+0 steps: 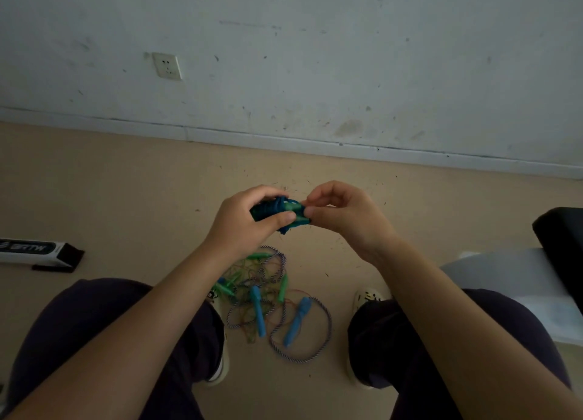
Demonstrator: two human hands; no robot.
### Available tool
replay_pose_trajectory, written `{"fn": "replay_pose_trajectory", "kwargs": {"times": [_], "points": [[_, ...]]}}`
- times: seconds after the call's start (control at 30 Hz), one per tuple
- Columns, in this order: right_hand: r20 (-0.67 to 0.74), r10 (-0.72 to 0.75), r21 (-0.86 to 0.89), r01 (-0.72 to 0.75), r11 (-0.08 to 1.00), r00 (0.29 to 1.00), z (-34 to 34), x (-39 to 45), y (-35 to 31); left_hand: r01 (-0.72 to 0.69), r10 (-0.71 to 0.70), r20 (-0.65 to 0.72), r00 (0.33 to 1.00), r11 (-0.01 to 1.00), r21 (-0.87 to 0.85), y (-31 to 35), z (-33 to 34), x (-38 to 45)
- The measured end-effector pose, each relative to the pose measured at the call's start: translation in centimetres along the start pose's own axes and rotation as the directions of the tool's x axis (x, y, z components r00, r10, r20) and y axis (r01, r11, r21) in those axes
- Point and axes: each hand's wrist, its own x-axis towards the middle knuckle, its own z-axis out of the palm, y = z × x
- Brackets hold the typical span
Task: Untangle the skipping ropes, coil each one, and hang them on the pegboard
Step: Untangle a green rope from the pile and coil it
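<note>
My left hand (244, 221) grips a coiled blue skipping rope bundle (280, 213) with green handles, held above the floor in front of me. My right hand (340, 211) pinches the right end of that bundle between thumb and fingers. Below, on the floor between my feet, lies a tangled pile of skipping ropes (271, 296) with blue handles (298, 322), green handles (282, 285) and thin cords plus a blue-and-white braided rope. No pegboard is in view.
A long black-and-white box (38, 252) lies on the floor at the left. A black object on a pale surface (561, 239) stands at the right edge. The white wall with a socket (167, 66) runs along the back. My knees frame the rope pile.
</note>
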Motion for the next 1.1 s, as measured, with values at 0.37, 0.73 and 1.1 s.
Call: {"fn": "replay_pose_trajectory", "kwargs": {"times": [0.37, 0.73, 1.1], "points": [[-0.023, 0.011, 0.231, -0.005, 0.973, 1.000, 0.28, 0.20, 0.16, -0.004, 0.006, 0.017, 1.000, 0.998, -0.069, 0.12, 0.40, 0.17], [-0.028, -0.035, -0.033, 0.034, 0.999, 0.999, 0.27, 0.33, 0.26, 0.023, -0.022, 0.009, 1.000, 0.997, -0.077, -0.05, 0.23, 0.09], [0.007, -0.065, -0.217, 0.065, 0.974, 0.998, -0.31, -0.09, 0.10, 0.091, -0.084, 0.108, 0.991, 0.994, -0.059, 0.13, -0.24, 0.32]]}}
